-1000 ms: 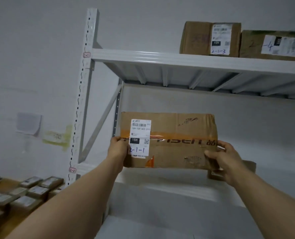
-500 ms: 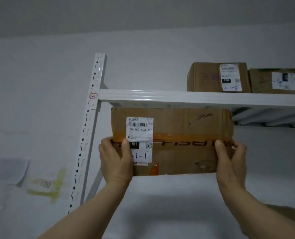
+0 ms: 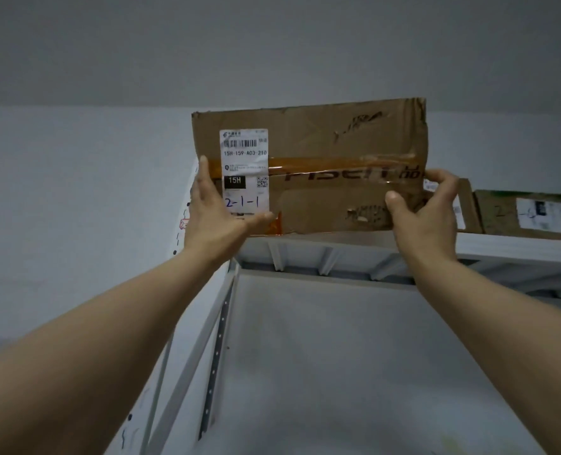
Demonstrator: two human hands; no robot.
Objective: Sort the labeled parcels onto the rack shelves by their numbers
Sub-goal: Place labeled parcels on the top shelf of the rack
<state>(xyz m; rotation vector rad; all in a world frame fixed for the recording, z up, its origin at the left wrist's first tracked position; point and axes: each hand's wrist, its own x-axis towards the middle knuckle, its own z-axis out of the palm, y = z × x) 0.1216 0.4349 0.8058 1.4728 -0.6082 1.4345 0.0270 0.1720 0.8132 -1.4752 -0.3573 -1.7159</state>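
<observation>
Parcel (image 3: 322, 165) marked 2-1-1 reaches the top shelf (image 3: 515, 247) of the rack, lifted by a person with both arms raised. A second ago it hung well below that shelf, in front of the bay beneath. Half a second ago its top edge had just met the shelf's front beam. Now the whole parcel stands above the beam, its lower edge level with the shelf's front lip at the left end. Whether it already rests on the deck or hangs just over it cannot be told from this angle.

The left hand (image 3: 216, 218) grips the parcel's left end, thumb across the lower front just below the label (image 3: 244, 172), fingers running up the side. The right hand (image 3: 427, 215) clasps the right end, thumb pressed on the front face, fingers curled round the edge. The label faces the camera, its handwritten number plain.

To the right on the same shelf sit two more: a near box (image 3: 469, 208), mostly hidden behind the right hand, and a far box (image 3: 528, 211) with a white label of its own.

By the look of it the lift is done and the placing remains. The parcel likely needs pushing back onto the shelf, left of the near box, before the hands release. The right hand lies close to that box, so its fingers could be pinched, or the box shoved, if the parcel slides right.
</observation>
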